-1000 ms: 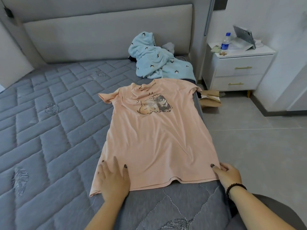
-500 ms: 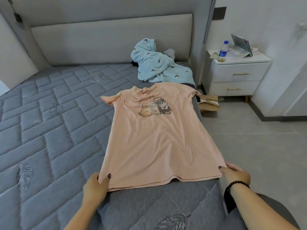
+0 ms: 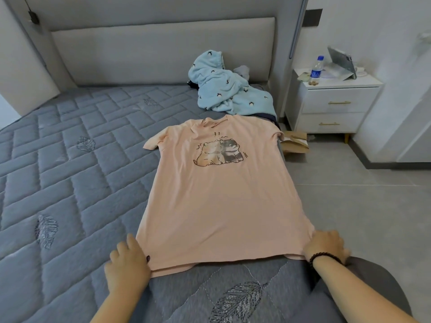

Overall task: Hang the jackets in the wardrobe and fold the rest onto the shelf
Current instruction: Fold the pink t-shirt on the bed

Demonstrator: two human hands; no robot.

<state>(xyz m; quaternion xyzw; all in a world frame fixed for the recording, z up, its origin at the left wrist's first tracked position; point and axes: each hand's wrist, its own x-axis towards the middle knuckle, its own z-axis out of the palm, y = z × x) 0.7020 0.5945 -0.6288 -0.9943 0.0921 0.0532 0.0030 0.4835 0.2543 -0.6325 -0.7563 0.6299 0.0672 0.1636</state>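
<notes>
A grey quilted mattress (image 3: 70, 173) fills the left and centre of the head view, backed by a pale padded headboard (image 3: 161, 50), with grey floor tiles (image 3: 363, 206) to its right. Spread flat along the mattress's right edge lies a peach T-shirt (image 3: 217, 201), front up, collar toward the headboard, a cartoon print of two animals (image 3: 220, 152) on its chest; its right side reaches the mattress edge. Beyond the collar, against the headboard, a light blue hooded garment (image 3: 228, 92) sits in a crumpled heap, a dark garment partly showing beneath it. A white two-drawer nightstand (image 3: 333, 106) stands beside the bed, carrying a propped tablet (image 3: 341, 61) and a water bottle (image 3: 316, 69); an open cardboard box (image 3: 295, 142) lies on the floor between nightstand and bed.

At the near hem, the left hand (image 3: 127, 264) holds the shirt's lower left corner, thumb on top of the fabric and fingers curled at its edge. The right hand (image 3: 326, 245), a dark bead bracelet (image 3: 325, 257) on its wrist, has its grip closed on the lower right corner, fingers curled over the cloth at the mattress edge. The hem runs between the two hands, sagging into a shallow dip near its middle
</notes>
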